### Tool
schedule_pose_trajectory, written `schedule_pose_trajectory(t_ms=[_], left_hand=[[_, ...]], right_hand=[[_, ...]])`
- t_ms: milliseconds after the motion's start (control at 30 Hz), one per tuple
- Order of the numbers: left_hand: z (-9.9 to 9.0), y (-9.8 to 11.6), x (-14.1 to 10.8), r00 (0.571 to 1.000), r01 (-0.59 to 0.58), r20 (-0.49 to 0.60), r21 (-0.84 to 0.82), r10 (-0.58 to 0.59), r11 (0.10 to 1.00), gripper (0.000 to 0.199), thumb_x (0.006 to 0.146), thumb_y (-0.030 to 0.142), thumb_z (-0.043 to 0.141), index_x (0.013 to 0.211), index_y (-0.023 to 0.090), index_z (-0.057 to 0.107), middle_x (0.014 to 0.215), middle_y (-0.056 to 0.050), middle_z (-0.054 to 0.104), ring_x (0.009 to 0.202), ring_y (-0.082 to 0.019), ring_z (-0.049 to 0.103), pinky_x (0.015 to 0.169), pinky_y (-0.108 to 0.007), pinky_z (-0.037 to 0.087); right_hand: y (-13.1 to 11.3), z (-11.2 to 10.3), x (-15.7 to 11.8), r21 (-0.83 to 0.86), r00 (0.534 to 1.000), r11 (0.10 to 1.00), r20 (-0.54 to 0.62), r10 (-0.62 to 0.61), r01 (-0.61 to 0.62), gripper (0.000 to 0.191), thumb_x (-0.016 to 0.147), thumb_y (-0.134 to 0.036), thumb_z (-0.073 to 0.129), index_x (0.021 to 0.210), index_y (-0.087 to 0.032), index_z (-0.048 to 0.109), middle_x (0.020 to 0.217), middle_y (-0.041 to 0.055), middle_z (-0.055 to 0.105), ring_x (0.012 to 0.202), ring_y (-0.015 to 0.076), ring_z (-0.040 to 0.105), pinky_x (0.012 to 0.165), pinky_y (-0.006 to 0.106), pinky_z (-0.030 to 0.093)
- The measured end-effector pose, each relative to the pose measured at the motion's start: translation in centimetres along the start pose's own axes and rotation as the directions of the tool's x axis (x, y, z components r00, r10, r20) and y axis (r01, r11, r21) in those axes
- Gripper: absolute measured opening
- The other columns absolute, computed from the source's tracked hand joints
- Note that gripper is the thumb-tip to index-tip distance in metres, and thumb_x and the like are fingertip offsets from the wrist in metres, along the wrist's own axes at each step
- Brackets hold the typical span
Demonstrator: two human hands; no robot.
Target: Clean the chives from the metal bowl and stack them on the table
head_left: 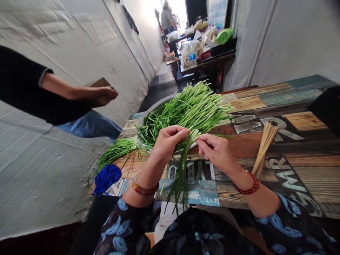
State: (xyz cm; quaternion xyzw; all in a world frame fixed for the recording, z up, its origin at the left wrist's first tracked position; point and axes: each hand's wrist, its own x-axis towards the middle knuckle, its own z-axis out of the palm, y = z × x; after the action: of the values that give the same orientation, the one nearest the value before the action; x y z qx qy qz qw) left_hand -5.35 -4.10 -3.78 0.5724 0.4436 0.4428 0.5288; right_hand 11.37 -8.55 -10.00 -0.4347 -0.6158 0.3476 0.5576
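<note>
Large R (290, 134), smaller R (277, 163), M (290, 182), on tabletop (316, 177)

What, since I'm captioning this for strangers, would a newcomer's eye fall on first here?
Probably the big heap of green stalks in a grey basin, centre, with the left hand and right hand pinching a small bunch in front. Next, on the patchwork table, the vivid blue cloth at left and the bundle of thin sticks at right.

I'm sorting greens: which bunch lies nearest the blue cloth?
The leftmost bunch, on the table outside the basin; the large pile is heaped in it, the third bunch held between left hand and right hand.
</note>
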Motion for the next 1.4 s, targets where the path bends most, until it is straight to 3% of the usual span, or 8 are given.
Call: schedule_pose_trajectory(t_ms=[700,1000,1233,1400], left_hand=[[-0.1,0.0,0.0,1.0,-0.011,0.019,0.048,0.01,0.999,0.023,0.067,0.035,0.085,0.069,0.015,0.075,0.066,0.0,0.064,0.062,-0.009,0.05,0.06,-0.023,0.039],[-0.2,0.0,0.0,0.99,-0.005,0.138,0.078,-0.006,0.997,0.029,0.068,0.039,0.084,0.064,0.014,0.07,0.062,0.001,0.059,0.059,-0.009,0.044,0.058,-0.024,0.033],[-0.3,0.9,-0.3,0.964,-0.017,0.264,0.128,-0.018,0.992,0.027,0.075,0.041,0.08,0.081,0.015,0.076,0.078,-0.003,0.068,0.071,-0.012,0.056,0.07,-0.026,0.042],[0.0,0.8,-0.4,0.959,-0.059,0.283,0.175,0.007,0.983,0.031,0.081,0.041,0.076,0.066,0.014,0.071,0.065,0.0,0.062,0.063,-0.009,0.049,0.063,-0.024,0.038]], right_hand=[[-0.2,0.0,0.1,-0.02,1.0,1.0,-0.001,-0.005,0.005,0.021,0.094,-0.03,0.055,0.084,-0.019,0.07,0.058,-0.0018,0.065,0.043,0.0097,0.052,0.043,0.02,0.04],[-0.3,0.0,0.1,-0.054,0.999,0.998,-0.029,-0.041,0.039,0.021,0.094,-0.03,0.056,0.08,-0.02,0.069,0.059,-0.0012,0.066,0.046,0.0105,0.055,0.043,0.021,0.041],[0.1,-0.1,0.1,-0.028,1.0,0.999,0.016,-0.026,0.027,0.022,0.095,-0.03,0.056,0.08,-0.019,0.068,0.059,-0.0022,0.066,0.042,0.0086,0.054,0.043,0.02,0.041],[0.1,-0.2,0.1,0.0,0.999,1.0,0.045,0.022,-0.022,0.022,0.094,-0.032,0.058,0.082,-0.018,0.07,0.062,-0.0016,0.067,0.043,0.0085,0.057,0.044,0.019,0.042]])
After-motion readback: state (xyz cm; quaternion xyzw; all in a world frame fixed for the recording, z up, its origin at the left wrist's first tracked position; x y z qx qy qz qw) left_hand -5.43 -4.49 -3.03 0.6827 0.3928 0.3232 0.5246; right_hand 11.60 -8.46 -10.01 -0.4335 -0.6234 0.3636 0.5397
